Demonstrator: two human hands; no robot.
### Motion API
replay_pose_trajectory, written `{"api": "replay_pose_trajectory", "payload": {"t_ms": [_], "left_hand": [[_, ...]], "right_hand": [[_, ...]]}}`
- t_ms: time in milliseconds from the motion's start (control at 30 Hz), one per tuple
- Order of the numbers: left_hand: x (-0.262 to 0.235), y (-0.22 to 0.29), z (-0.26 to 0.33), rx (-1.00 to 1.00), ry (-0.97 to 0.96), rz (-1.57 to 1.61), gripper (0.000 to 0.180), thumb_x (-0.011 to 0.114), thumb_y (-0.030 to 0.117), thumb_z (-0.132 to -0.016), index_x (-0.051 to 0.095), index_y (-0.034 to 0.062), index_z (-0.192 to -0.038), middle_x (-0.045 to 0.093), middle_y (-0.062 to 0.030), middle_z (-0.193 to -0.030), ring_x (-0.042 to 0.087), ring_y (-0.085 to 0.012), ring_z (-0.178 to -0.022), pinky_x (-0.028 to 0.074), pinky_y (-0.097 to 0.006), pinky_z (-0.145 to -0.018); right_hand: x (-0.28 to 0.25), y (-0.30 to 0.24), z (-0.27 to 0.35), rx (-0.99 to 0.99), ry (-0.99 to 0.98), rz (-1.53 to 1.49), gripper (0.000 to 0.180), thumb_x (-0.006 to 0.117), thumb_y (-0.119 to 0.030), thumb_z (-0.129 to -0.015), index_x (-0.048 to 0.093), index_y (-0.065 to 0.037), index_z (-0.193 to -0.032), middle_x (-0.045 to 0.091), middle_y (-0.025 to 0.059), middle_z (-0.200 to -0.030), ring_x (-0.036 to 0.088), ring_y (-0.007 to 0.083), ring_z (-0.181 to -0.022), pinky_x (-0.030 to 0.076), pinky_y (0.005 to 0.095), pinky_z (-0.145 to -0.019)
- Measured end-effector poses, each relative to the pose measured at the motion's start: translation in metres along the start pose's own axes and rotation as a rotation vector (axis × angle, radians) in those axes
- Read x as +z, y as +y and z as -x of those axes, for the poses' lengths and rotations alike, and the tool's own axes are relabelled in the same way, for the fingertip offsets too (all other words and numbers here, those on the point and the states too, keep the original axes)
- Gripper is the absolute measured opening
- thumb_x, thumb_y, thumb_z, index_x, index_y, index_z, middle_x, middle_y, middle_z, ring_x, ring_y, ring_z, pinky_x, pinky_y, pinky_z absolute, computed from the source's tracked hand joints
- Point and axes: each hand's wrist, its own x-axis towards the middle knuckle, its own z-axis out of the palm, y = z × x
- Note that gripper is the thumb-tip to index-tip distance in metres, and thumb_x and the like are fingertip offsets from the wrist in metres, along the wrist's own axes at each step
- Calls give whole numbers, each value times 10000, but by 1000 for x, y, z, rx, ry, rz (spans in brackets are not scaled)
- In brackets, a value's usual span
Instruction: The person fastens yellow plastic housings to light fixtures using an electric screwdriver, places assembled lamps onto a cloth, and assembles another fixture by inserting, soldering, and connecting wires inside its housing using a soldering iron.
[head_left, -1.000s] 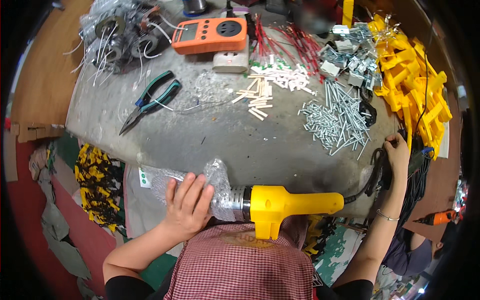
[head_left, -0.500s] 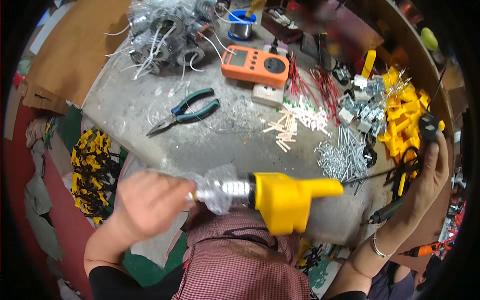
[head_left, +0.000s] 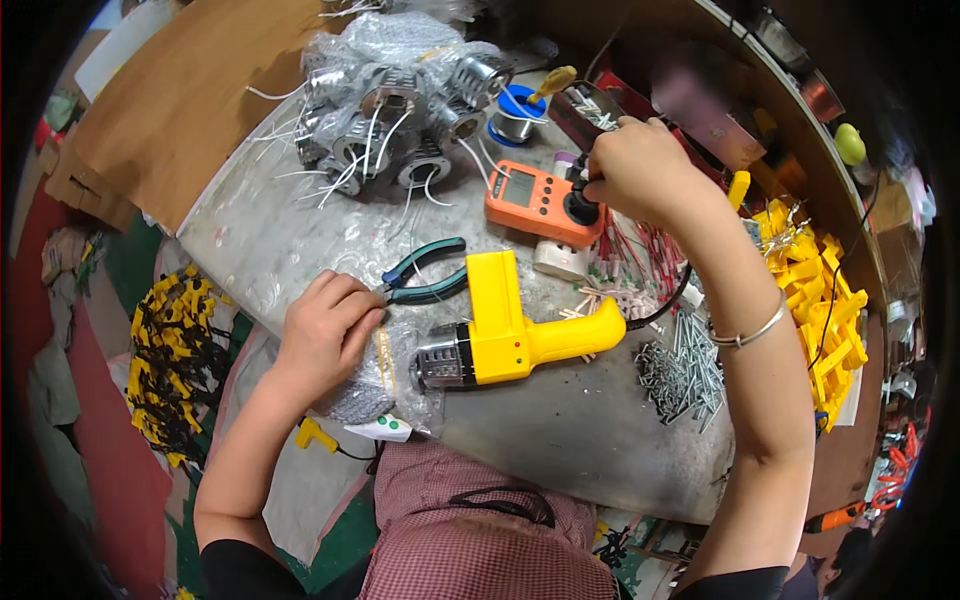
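A yellow heat gun (head_left: 500, 330) with a slotted metal barrel lies on the worktable. Clear bubble wrap (head_left: 370, 385) is bunched around its barrel end. My left hand (head_left: 325, 335) is closed on the wrap, fingers curled, and the exact grip is partly hidden. Further off, my right hand (head_left: 640, 170) pinches a black plug (head_left: 578, 172) over the power strip behind the orange meter (head_left: 540, 205). The gun's black cord (head_left: 672, 305) runs up and disappears behind my right forearm. Just beyond the gun lie green-handled pliers (head_left: 425, 270).
Metal heater barrels (head_left: 390, 140) with white wires are heaped at the far left, beside a solder spool (head_left: 515, 115). Screws (head_left: 685, 370) and yellow housings (head_left: 825, 310) pile up at the right. Yellow-black parts (head_left: 170, 360) hang left of the table.
My right hand has carried the plug from the right edge to behind the meter. The gun, held up by its wrapped end before, now rests on the table with its body turned.
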Motion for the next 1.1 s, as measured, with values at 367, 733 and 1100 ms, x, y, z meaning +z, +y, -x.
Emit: {"api": "replay_pose_trajectory", "payload": {"t_ms": [367, 733, 1100], "left_hand": [[-14, 39, 22, 69, -245, -159, 776, 732, 521, -713, 560, 48, -1304, 549, -149, -1323, 508, -378, -1235, 343, -564, -1052], [-10, 24, 0, 118, -193, -35, 806, 828, 199, -564, 544, 49, -1303, 542, -176, -1182, 532, -376, -1106, 414, -466, -1025], [-36, 58, 93, -165, 113, 39, 180, 765, 52, -705, 623, 20, -811, 615, -114, -857, 588, -280, -763, 462, -365, -659]], "right_hand": [[6, -1, -18, -10, -172, -118, 192, 706, -191, -732, 728, -6, -783, 690, 210, -783, 681, 375, -747, 548, 457, -706], [15, -42, 27, -126, 456, 205, 162, 737, -134, -708, 715, -60, -850, 669, 87, -968, 612, 266, -1030, 444, 453, -891], [-92, -225, 154, -832, 408, -1014, 208, 621, -203, -695, 635, -8, -768, 574, 47, -767, 527, 192, -721, 440, 346, -646]]}}
